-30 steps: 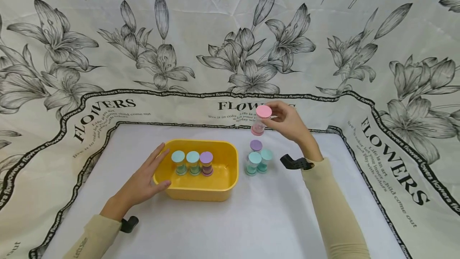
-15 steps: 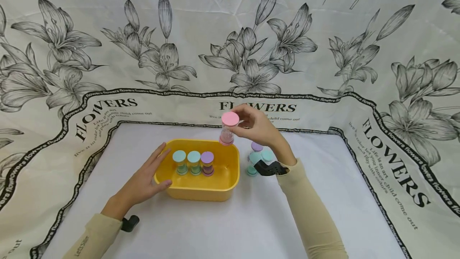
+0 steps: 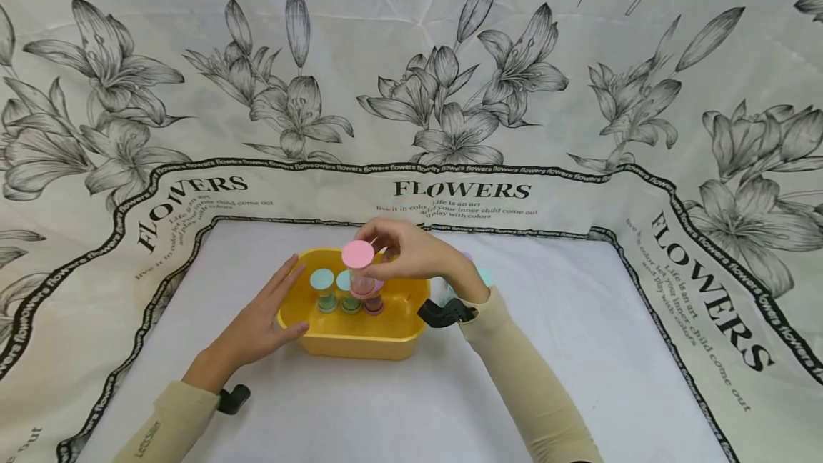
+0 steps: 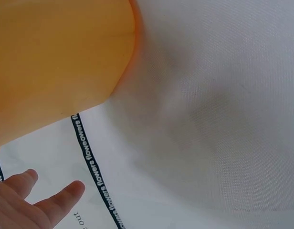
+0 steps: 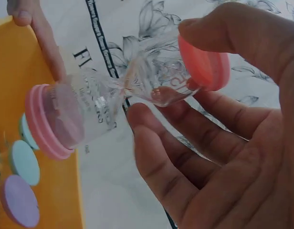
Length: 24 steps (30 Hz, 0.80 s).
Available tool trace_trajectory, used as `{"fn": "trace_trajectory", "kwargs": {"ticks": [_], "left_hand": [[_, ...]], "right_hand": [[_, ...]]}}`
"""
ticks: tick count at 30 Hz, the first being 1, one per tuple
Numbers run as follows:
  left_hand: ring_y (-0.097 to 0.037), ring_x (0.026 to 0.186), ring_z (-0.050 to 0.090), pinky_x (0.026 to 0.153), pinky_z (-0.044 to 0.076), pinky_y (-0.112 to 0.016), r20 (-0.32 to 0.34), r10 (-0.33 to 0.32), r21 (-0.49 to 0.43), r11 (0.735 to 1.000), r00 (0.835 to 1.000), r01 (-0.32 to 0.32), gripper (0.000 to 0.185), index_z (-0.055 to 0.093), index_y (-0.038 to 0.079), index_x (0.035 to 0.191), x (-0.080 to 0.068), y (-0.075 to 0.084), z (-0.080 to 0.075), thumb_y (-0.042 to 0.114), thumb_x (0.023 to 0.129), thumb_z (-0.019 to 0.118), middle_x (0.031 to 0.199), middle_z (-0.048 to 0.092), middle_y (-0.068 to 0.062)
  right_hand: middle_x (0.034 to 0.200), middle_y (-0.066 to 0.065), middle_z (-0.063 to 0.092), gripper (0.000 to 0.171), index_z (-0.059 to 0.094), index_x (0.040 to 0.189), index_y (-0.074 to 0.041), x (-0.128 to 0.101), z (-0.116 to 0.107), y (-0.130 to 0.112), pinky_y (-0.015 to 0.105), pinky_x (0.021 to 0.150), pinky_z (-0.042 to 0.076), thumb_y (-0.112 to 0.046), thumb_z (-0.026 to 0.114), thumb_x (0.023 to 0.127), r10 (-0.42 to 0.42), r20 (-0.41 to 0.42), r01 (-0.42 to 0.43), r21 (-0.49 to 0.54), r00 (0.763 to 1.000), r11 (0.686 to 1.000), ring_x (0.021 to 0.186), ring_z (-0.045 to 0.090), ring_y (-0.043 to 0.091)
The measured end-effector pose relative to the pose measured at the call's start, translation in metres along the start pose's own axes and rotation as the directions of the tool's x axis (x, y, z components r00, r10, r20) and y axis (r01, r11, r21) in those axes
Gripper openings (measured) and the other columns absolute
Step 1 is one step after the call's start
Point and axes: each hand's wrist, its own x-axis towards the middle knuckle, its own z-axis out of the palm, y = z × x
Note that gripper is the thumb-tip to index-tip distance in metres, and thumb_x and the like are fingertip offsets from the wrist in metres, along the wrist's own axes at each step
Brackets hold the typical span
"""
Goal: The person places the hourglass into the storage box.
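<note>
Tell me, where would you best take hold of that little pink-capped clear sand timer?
Probably by the top cap of the pink-capped clear sand timer, coming from above. It stands upright with a narrow, slippery-looking waist, while the flat round cap offers a firm rim. The right hand pinches it there over the yellow plastic tub.

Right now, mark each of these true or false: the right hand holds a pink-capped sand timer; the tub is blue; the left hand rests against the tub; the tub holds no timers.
1. The right hand holds a pink-capped sand timer. True.
2. The tub is blue. False: it is yellow.
3. The left hand rests against the tub's side. True.
4. The tub holds no timers. False: teal-capped timers stand inside it.
</note>
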Motion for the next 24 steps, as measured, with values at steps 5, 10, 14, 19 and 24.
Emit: {"fn": "trace_trajectory", "kwargs": {"ticks": [5,10,14,19,24], "left_hand": [[-0.037,0.157,0.025,0.117,0.036,-0.066,0.013,-0.006,0.001,1.000,1.000,0.006,0.098,0.016,0.025,0.167,0.001,0.000,-0.001,0.047,0.089,0.072,0.175,0.010,-0.001],[-0.036,0.157,0.024,0.117,0.036,-0.067,0.018,-0.001,-0.004,1.000,1.000,0.001,0.100,0.014,0.025,0.167,0.001,0.001,-0.002,0.042,0.089,0.074,0.175,0.009,-0.002],[-0.036,0.158,0.023,0.116,0.035,-0.069,0.026,-0.007,-0.005,1.000,1.000,0.007,0.101,0.012,0.026,0.167,0.001,0.000,-0.002,0.043,0.089,0.074,0.175,0.007,0.000],[-0.035,0.158,0.022,0.115,0.035,-0.070,0.031,-0.017,-0.006,1.000,0.999,0.017,0.103,0.011,0.027,0.167,0.001,0.000,-0.002,0.044,0.088,0.073,0.175,0.009,-0.001],[-0.034,0.158,0.021,0.116,0.035,-0.069,0.030,-0.007,-0.010,1.000,1.000,0.008,0.103,0.010,0.027,0.167,0.002,-0.001,-0.002,0.045,0.088,0.073,0.175,0.008,0.000]], "right_hand": [[0.121,0.009,0.067,0.044,0.063,0.126,-0.007,0.009,0.013,0.001,0.037,0.091,0.062,-0.013,0.079,0.086,0.047,0.090,-0.047,-0.006,0.995,0.999,0.102,0.070,0.016],[0.121,0.008,0.067,0.043,0.063,0.124,-0.007,0.020,0.025,0.007,0.035,0.095,0.061,-0.012,0.081,0.086,0.087,0.148,-0.091,0.025,0.985,0.995,0.103,0.072,0.018],[0.120,0.007,0.067,0.043,0.063,0.122,-0.008,0.029,0.033,0.013,0.028,0.092,0.061,-0.013,0.083,0.085,0.104,0.193,-0.107,0.005,0.976,0.994,0.101,0.073,0.016],[0.119,0.004,0.068,0.041,0.064,0.121,-0.009,0.039,0.039,0.017,0.026,0.089,0.061,-0.015,0.083,0.085,0.125,0.248,-0.118,-0.047,0.961,0.992,0.100,0.073,0.013],[0.115,-0.004,0.069,0.037,0.065,0.119,-0.016,0.045,0.045,0.022,0.025,0.063,0.059,-0.016,0.082,0.086,0.191,0.297,-0.173,-0.085,0.936,0.981,0.083,0.071,0.010]]}}
